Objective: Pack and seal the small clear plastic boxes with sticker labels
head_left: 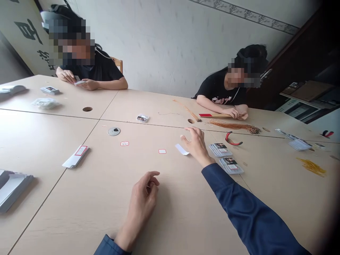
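Left hand point(142, 202): fingers point(150, 176) loosely curled, holding nothing, above the bench point(79, 212).
Right hand point(196, 147): fingers point(192, 130) spread, empty, just beside a white paper strip point(182, 149).
Packed: two card packets point(220, 150), just right of that hand.
Loose: one red-bordered label point(162, 151), left of the strip.

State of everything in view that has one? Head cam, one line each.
left hand: empty, fingers loosely curled
right hand: empty, arm extended, fingers spread, beside white paper slip
red-handled pliers: lying on table, not held
two stacks of packaged cards: lying side by side, not held
orange cord bundle: lying loose on table
co-worker's hands: resting on red-and-tan strip
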